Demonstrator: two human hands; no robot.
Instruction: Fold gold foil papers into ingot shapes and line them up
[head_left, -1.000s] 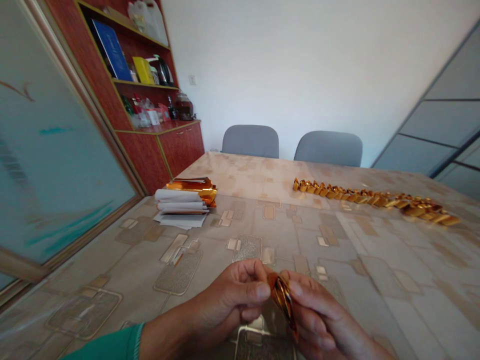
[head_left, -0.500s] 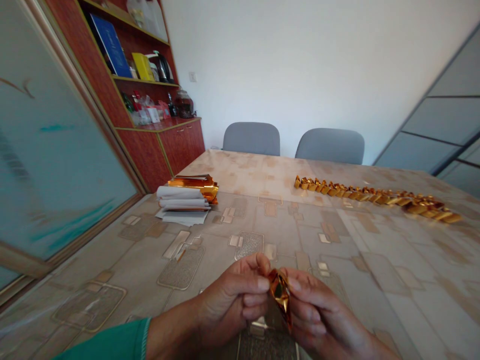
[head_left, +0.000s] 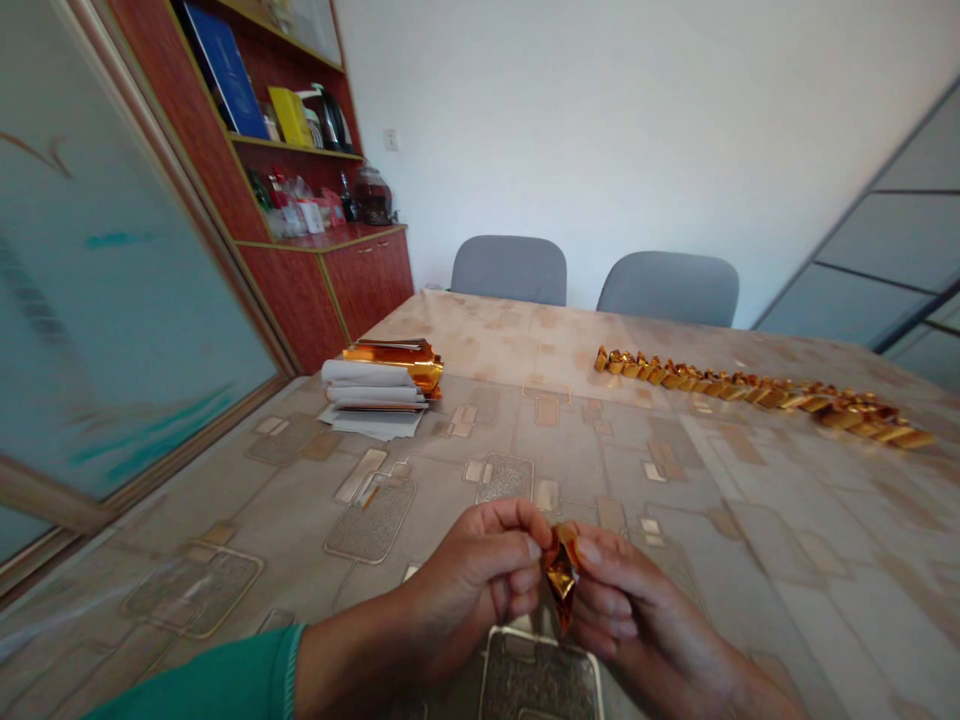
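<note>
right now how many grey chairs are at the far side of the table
2: one grey chair at the far edge of the table, and another grey chair beside it on the right; others may be out of view.

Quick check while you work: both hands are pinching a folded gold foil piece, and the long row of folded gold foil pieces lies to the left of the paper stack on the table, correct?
Not quite: the row of folded gold foil pieces lies to the right of the paper stack, as the head view shows. The left hand and right hand do pinch the folded gold foil piece.
</note>
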